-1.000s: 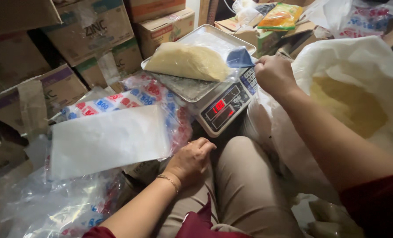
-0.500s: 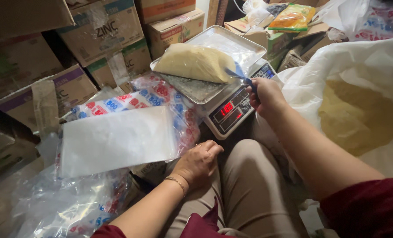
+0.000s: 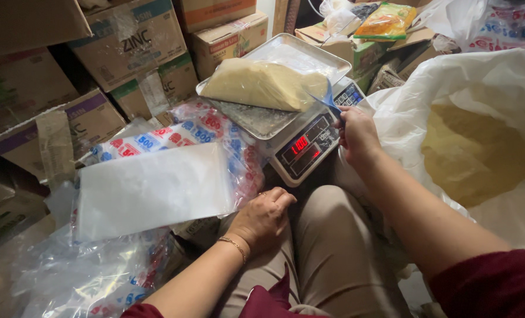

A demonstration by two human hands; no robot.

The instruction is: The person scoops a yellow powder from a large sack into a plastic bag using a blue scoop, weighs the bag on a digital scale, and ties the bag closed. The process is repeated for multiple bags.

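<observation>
While my right hand (image 3: 356,132) grips the blue scoop (image 3: 327,97) at the mouth of the clear bag of pale yellow powder (image 3: 262,85) lying on the scale's steel tray (image 3: 256,121), I judge I am topping up the weight. My left hand (image 3: 262,215) rests loosely curled and empty on my knee, beside the flat plastic bags (image 3: 150,188). Next calls for small, careful tips, eyes on the red display (image 3: 300,144).

Just beyond the right hand (image 3: 356,134) sit one digital scale (image 3: 302,147), one steel tray (image 3: 274,121), one filled clear bag (image 3: 262,85) and one blue scoop (image 3: 327,99); left of the left hand (image 3: 262,217) lies one empty clear bag (image 3: 150,188).
</observation>
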